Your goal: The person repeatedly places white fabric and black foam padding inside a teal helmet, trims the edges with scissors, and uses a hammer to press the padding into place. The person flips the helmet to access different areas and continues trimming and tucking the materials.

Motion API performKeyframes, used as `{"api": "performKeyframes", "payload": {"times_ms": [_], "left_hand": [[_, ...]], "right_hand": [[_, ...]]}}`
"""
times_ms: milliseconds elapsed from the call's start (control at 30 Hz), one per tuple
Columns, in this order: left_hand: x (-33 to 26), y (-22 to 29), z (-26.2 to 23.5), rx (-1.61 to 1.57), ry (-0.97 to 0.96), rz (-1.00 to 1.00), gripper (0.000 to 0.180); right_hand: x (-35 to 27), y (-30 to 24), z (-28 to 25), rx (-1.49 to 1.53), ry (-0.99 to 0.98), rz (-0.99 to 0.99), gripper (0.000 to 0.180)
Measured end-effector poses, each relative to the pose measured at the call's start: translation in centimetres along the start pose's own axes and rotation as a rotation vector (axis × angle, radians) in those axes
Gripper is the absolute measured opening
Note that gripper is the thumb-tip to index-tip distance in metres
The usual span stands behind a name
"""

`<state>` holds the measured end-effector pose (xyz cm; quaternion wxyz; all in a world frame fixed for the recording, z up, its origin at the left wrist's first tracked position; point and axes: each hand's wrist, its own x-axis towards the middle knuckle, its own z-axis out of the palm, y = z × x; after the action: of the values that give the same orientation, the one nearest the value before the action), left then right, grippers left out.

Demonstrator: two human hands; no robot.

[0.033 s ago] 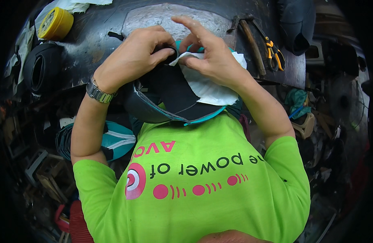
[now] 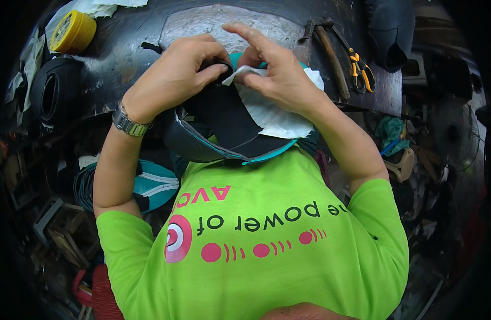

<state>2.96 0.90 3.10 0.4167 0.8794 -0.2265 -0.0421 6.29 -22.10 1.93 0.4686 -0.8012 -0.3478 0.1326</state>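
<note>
On my lap, against the table edge, rests a black shoe upper with teal edging [image 2: 195,140], its dark inside facing up. My left hand [image 2: 184,69] pinches a black edge of it between thumb and fingers. A piece of white cloth [image 2: 283,117] hangs over the right part of the upper. With thumb and bent fingers, my right hand [image 2: 275,74] grips the top of that cloth, while its index finger points out to the upper left. A bit of teal shows between both hands. Their fingertips partly hide the pinched edges.
A yellow tub [image 2: 73,32] and a black shoe upper [image 2: 56,88] stand at the table's left. To the right lie a hammer [image 2: 332,63], orange-handled pincers [image 2: 361,72] and a black boot [image 2: 390,37]. A grey slab [image 2: 229,16] lies behind my hands.
Both hands have shifted very slightly to the left, still gripping the same pieces. Everything else looks the same.
</note>
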Motion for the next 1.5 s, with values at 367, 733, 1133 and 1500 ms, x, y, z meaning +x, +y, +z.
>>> {"api": "performKeyframes", "payload": {"times_ms": [367,733,1133,1500], "left_hand": [[0.7,-0.2,-0.9,0.097,-0.070,0.105,0.015],[5.4,0.8,-1.6,0.426,-0.098,0.301,0.012],[-3.3,7.9,2.3,0.338,-0.060,-0.153,0.057],[-2.7,2.4,-3.9,0.681,-0.310,0.011,0.037]], "right_hand": [[-3.0,-0.6,0.5,0.010,0.081,0.017,0.085],[-2.8,-2.1,1.7,0.034,0.121,0.227,0.109],[0.2,1.0,1.8,-0.075,0.287,-0.025,0.101],[-0.4,0.0,2.3,0.012,0.226,0.021,0.098]]}}
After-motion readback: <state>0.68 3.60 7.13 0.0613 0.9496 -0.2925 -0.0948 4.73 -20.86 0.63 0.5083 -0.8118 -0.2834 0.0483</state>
